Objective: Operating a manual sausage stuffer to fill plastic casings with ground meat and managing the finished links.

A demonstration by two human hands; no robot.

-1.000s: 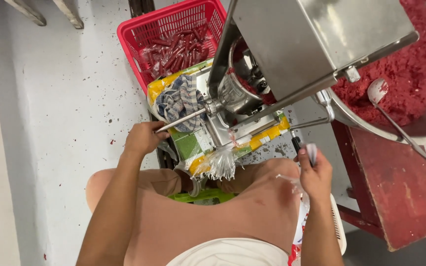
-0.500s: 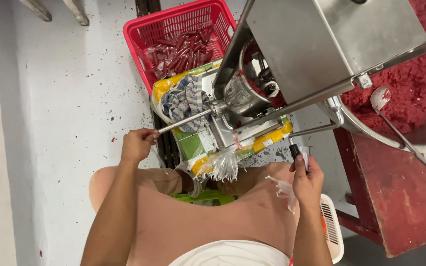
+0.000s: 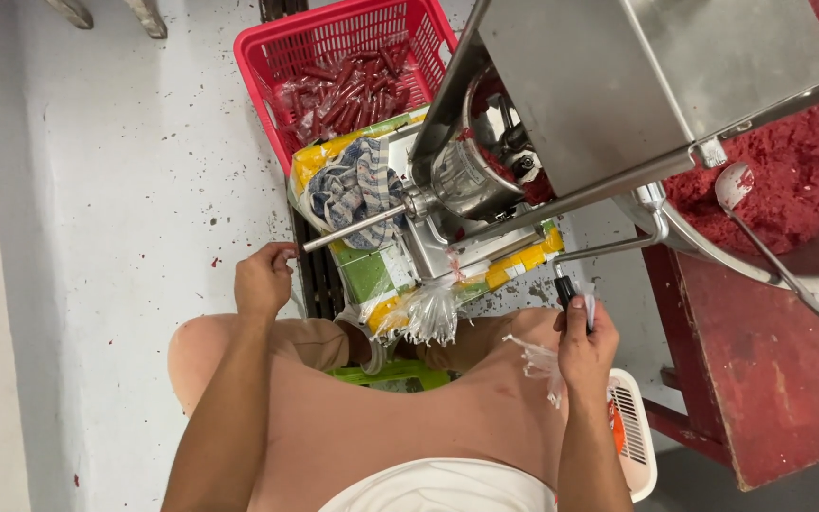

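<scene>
The right hand [image 3: 585,351] wraps its fingers around a black crank handle [image 3: 566,289] and some clear plastic. The left hand [image 3: 263,280] is curled up just below the thin metal tube [image 3: 353,228] of the silver machine [image 3: 561,114]. Farther off, a red basket [image 3: 277,43] holds red sausages [image 3: 343,85].

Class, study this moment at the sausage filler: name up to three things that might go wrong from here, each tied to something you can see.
1. The left hand sits at the tip of the thin metal nozzle; it might get jabbed.
2. The right hand grips the black crank handle together with clear plastic film, which may make the grip slip.
3. The red basket of sausages stands on the speckled floor, where dirt could reach the food.
</scene>
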